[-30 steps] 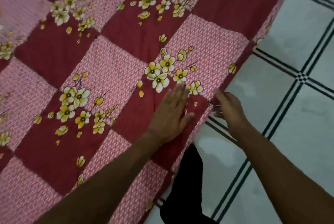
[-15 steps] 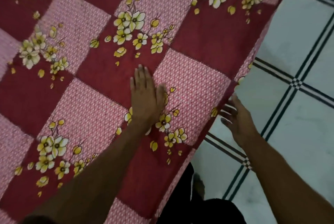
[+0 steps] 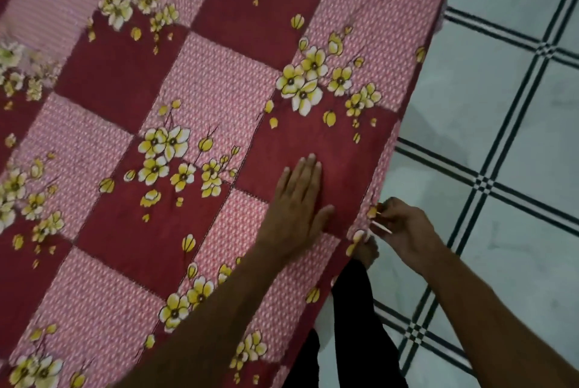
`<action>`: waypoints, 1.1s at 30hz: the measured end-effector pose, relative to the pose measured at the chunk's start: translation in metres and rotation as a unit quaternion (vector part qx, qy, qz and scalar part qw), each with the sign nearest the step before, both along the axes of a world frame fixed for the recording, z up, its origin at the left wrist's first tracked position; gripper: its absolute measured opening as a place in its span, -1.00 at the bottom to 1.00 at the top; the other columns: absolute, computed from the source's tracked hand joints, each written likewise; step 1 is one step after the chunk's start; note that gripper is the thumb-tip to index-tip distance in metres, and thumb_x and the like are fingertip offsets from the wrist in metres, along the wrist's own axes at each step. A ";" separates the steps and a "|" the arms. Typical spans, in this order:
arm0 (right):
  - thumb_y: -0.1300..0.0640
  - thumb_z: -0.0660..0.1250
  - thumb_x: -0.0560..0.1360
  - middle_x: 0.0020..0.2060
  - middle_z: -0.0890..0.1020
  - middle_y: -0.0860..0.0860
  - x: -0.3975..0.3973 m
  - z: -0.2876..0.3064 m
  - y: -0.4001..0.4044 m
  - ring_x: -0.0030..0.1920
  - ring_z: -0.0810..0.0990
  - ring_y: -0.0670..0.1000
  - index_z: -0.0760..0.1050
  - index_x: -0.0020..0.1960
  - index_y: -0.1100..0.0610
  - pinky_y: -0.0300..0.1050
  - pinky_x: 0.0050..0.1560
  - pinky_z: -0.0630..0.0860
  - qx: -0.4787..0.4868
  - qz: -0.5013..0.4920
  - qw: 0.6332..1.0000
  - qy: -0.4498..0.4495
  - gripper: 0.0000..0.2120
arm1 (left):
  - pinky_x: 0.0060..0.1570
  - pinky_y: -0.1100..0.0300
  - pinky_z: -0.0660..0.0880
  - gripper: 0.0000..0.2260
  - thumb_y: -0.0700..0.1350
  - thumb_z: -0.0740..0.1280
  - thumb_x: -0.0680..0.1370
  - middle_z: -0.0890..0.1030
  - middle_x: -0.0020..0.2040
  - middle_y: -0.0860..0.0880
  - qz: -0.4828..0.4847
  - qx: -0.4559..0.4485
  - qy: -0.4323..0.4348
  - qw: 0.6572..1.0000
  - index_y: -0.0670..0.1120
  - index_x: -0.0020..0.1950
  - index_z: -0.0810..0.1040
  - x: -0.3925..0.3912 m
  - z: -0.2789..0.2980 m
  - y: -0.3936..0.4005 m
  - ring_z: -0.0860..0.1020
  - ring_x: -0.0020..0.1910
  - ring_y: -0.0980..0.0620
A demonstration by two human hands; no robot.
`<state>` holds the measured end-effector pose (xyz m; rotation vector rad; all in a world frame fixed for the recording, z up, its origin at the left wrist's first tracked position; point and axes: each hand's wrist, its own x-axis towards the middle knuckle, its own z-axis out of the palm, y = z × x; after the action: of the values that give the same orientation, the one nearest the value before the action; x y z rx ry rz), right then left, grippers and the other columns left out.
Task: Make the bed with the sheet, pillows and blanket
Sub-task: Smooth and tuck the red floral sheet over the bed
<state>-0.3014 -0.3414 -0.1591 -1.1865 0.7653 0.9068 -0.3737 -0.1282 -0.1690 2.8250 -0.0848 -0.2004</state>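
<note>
Left hand (image 3: 297, 199) flat on checked floral sheet (image 3: 219, 80); right hand (image 3: 404, 231) pinches its edge.

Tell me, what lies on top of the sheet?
On the sheet only the left hand lies flat; the right hand pinches its hanging edge. Whatever lies beneath is covered, so it cannot be seen.

One head cam, worn by the person, looks steeply down & fwd from standing height, close over the bed (image 3: 219, 74) edge; floor (image 3: 501, 137) fills the right side.
</note>
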 end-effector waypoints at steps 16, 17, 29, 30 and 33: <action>0.06 0.35 0.61 0.06 0.72 0.10 0.126 0.009 0.027 -0.01 0.66 0.06 0.59 0.28 0.13 0.02 0.13 0.61 0.038 0.062 0.997 -0.030 -0.72 | 0.58 -0.04 0.04 -0.46 0.06 0.06 0.67 0.19 0.62 -0.10 0.252 0.027 -0.059 0.966 -0.16 0.61 0.18 0.118 0.002 -0.021 0.10 0.62 -0.02; 0.09 0.33 0.62 0.01 0.73 0.07 0.128 0.012 0.026 -0.05 0.65 0.03 0.59 0.27 0.14 -0.01 0.10 0.59 0.045 0.075 0.995 -0.037 -0.74 | 0.58 -0.05 0.05 -0.46 0.05 0.08 0.67 0.19 0.62 -0.09 0.252 0.026 -0.061 0.965 -0.15 0.61 0.19 0.119 0.002 -0.022 0.10 0.61 -0.01; 0.23 0.32 0.50 0.02 0.66 0.17 0.117 -0.022 -0.046 -0.08 0.63 0.10 0.61 0.06 0.26 -0.05 -0.02 0.56 0.004 -0.190 0.978 0.087 -0.82 | 0.57 -0.04 0.05 -0.46 0.01 0.15 0.64 0.22 0.61 -0.05 0.259 0.015 -0.072 0.963 -0.12 0.60 0.21 0.118 0.000 -0.021 0.12 0.61 0.03; 0.25 0.34 0.50 0.00 0.65 0.19 0.112 -0.029 -0.053 -0.13 0.63 0.10 0.61 0.05 0.27 -0.06 -0.10 0.57 -0.068 -0.177 0.977 0.101 -0.84 | 0.57 -0.04 0.06 -0.46 0.00 0.15 0.64 0.22 0.61 -0.06 0.259 0.015 -0.073 0.963 -0.12 0.60 0.21 0.118 0.001 -0.021 0.12 0.61 0.03; 0.32 0.37 0.52 -0.20 0.57 0.13 0.103 -0.045 -0.076 -0.32 0.49 0.00 0.59 0.07 0.33 -0.15 -0.33 0.46 -0.289 -0.150 0.942 0.073 -0.85 | 0.58 -0.03 0.05 -0.46 0.01 0.14 0.64 0.22 0.61 -0.06 0.259 0.014 -0.072 0.963 -0.12 0.61 0.20 0.118 0.001 -0.021 0.12 0.61 0.02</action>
<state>-0.1986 -0.4171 -0.2042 -1.4641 1.3561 0.5254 -0.2556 -0.1496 -0.1680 2.7678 0.6218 0.1239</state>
